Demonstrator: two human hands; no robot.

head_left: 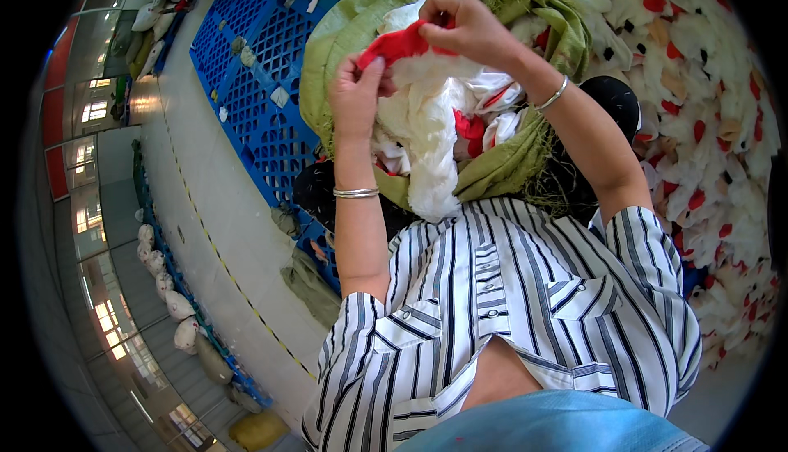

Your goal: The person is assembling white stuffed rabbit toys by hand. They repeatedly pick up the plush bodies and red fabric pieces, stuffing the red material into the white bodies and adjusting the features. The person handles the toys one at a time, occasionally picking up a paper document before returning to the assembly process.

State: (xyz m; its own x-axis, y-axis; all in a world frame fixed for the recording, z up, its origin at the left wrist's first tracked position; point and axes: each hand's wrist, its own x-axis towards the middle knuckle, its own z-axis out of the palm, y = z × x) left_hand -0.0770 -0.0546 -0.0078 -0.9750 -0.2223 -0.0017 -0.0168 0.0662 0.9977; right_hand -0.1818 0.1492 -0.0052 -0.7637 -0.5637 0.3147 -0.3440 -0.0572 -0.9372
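Stretched between my two hands is a piece of red fabric (397,45), part of a fluffy white plush piece (433,152) that hangs below it toward my lap. My left hand (359,89) pinches the red fabric's left end between thumb and fingers. At its other end, my right hand (469,29) has it gripped, fingers curled. Both hands are raised over an open green woven sack (336,46) with rolled-down, fraying edges. Inside the sack lie more white and red pieces (470,128), partly covered by the hanging plush.
To the right rises a large heap of white plush pieces (698,116) with red parts. Blue plastic pallets (246,66) lie under and left of the sack. Farther left, a pale floor (197,181) carries a yellow-black line. Filled white bags (179,304) stand along the far left.
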